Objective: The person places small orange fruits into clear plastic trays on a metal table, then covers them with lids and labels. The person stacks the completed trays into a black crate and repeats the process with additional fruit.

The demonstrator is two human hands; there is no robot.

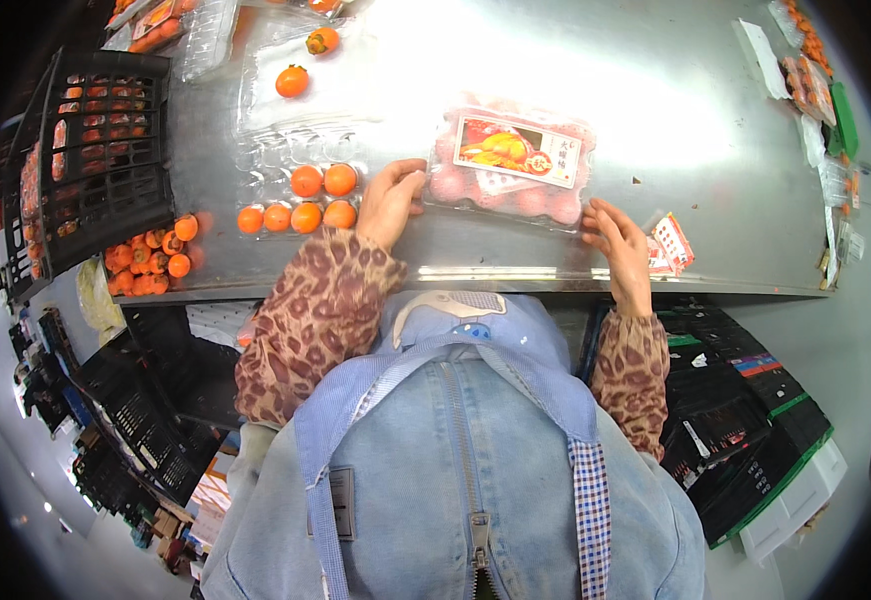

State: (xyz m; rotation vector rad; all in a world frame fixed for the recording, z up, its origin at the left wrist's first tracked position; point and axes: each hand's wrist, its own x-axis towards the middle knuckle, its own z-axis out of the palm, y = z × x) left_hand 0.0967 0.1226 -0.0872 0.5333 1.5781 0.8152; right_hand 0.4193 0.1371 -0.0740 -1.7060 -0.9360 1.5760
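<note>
A clear plastic clamshell box [533, 201] lies slightly tilted on the metal worktable [495, 259] before me. Through its lid show rounded pieces in pink, netting-like wrapping. A label [506, 148] with a picture of orange fruit and writing covers much of the top. My left hand [392, 196] holds the box at its left edge, thumb and fingertips against the plastic. At the lower right corner, the fingers of my right hand [619, 236] grip the edge. Left of my left hand, an open clear tray [255, 184] holds several persimmons [306, 217] in its two nearer rows.
Loose persimmons [146, 259] are piled at the table's front left, beside a black plastic crate [109, 150]. Two more persimmons [292, 81] rest on clear packaging farther back. Printed labels [673, 244] lie right of my right hand. Stacked black crates [728, 397] stand below the table, right.
</note>
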